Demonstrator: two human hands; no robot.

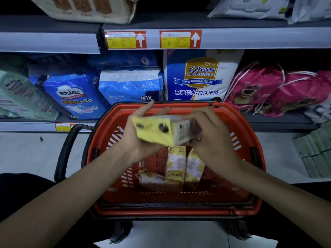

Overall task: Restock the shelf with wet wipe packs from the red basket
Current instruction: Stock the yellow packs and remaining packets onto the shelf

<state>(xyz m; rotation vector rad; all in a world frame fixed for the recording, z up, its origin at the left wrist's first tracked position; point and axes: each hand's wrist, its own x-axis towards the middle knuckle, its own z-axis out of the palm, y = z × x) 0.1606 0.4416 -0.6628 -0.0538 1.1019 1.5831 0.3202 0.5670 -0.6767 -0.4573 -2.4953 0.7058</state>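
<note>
Left hand (141, 135) holds the left end of a yellow wet wipe pack (154, 134), its fingers stretched along the pack's far side. The right hand (212, 138) curls its fingers round the pack's right end, which is blurred. The pack is held in the air above the red basket (240, 126), apart from it. More yellow packs (184, 167) lie on the basket's floor, two of them upright and one lying flat to their left. A black handle (65, 151) sticks out from the basket's left side. The basket sits on a pale floor (25, 154) in front of a grey shelf (26, 126). The shelf carries blue bags (75, 97), a white-and-blue bag (200, 77) and pink drawstring bags (259, 90). Red-and-yellow price tags (126, 40) mark the shelf edge above. Green-and-white packs (315, 154) are stacked at the right.
</note>
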